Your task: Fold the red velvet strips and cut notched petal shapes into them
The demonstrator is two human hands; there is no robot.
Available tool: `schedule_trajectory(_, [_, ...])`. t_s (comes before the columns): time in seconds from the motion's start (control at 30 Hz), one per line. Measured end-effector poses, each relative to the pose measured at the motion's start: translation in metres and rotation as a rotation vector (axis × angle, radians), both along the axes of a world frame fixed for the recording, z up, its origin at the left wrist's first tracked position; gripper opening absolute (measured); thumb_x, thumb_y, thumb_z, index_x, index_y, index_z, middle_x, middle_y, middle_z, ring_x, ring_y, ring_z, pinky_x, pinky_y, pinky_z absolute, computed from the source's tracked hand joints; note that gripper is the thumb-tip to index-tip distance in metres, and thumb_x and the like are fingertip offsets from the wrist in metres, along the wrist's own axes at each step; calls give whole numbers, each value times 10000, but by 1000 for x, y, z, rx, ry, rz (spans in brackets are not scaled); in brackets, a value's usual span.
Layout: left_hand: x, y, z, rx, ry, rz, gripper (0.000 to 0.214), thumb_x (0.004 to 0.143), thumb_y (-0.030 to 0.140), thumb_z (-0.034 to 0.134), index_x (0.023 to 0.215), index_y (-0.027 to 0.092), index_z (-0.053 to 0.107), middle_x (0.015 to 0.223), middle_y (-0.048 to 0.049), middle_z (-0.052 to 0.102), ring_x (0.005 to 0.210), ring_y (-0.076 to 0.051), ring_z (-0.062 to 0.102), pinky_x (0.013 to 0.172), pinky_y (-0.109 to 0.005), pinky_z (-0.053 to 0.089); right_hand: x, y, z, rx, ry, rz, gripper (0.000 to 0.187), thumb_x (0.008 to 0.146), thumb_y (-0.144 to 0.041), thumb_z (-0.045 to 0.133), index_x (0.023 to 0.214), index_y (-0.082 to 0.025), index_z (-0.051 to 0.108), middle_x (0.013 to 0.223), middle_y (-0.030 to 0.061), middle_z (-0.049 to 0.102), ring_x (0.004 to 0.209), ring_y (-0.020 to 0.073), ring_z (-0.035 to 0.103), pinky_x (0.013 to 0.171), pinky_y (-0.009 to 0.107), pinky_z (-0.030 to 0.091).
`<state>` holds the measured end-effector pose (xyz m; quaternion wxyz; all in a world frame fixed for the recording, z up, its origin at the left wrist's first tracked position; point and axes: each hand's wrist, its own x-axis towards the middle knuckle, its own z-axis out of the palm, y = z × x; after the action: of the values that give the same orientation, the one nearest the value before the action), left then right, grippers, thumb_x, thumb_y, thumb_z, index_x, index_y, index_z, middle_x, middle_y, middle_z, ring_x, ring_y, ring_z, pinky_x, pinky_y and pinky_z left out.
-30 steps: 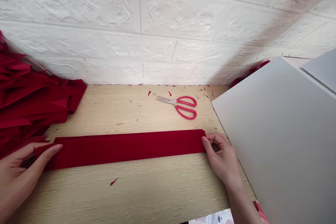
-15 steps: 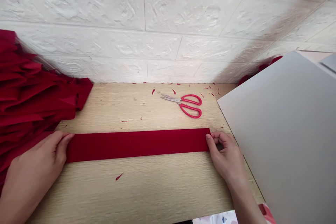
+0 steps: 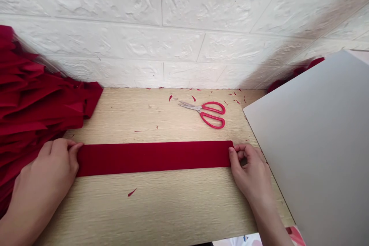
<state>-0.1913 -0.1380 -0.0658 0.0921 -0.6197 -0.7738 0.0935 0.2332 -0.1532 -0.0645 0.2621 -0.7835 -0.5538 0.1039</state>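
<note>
Wooden table (image 3: 150, 211), right hand (image 3: 250, 173) seemingly pinching red strip (image 3: 152, 157)

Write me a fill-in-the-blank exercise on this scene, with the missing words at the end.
The strip of red fabric lies on a tabletop of pale ____.
The scissors lie beyond the strip, blades pointing ____.
The left hand rests on the strip's left end, and the right hand touches its ____ end.
Small red ____ lie scattered around the scissors.

Missing words: wood; left; right; scraps.
</note>
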Motion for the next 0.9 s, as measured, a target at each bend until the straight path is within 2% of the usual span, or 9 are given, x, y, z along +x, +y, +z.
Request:
schedule_trajectory(0.17, [-6, 4, -1, -70, 74, -31, 486, 1038, 492, 124, 1035, 175, 492, 910, -104, 649, 565, -245, 603, 503, -307, 344, 0, 0, -3, 3, -51, 28, 191, 892, -396, 507, 767, -254, 539, 601, 23, 546, 744, 258, 535, 703, 375, 389])
schedule_trajectory(0.3, [10, 10, 15, -165, 114, 4, 571, 1035, 463, 29, 1046, 138, 498, 921, -150, 664, 615, -297, 670, 513, -328, 381, -2, -2, -6, 22, -110, 31, 175, 910, -377, 484, 808, -251, 551, 616, 32, 555, 764, 267, 523, 731, 381, 397])
schedule_trajectory(0.43, [28, 17, 31, -281, 167, 52, 629, 1031, 404, -42, 1071, 82, 497, 876, -169, 642, 728, -316, 720, 544, -330, 439, -5, -3, -7, 13, -207, 26, 169, 928, -344, 470, 815, -249, 553, 728, 74, 644, 832, 292, 539, 755, 397, 390])
schedule_trajectory(0.57, [27, 17, 30, -284, 192, -11, 642, 1025, 403, -64, 1049, 79, 490, 882, -159, 622, 678, -297, 714, 512, -322, 430, -7, -3, -7, -23, -237, 30, 169, 939, -328, 469, 826, -245, 563, 769, 89, 678, 851, 301, 539, 743, 392, 378])
schedule_trajectory(0.73, [30, 11, 30, -194, 296, -64, 579, 1041, 368, -26, 1038, 112, 494, 919, -115, 623, 643, -281, 703, 478, -332, 395, -6, -3, -5, -25, -243, -4, 195, 951, -352, 459, 837, -245, 576, 780, 88, 672, 851, 299, 522, 763, 401, 369])
schedule_trajectory(0.9, [24, 10, 30, -180, 201, -67, 621, 1031, 400, -28, 1080, 92, 508, 929, -144, 626, 653, -326, 699, 532, -383, 459, 3, 0, -5, -87, -294, -72, 188, 951, -345, 437, 822, -245, 530, 752, 104, 647, 849, 307, 503, 731, 401, 354])
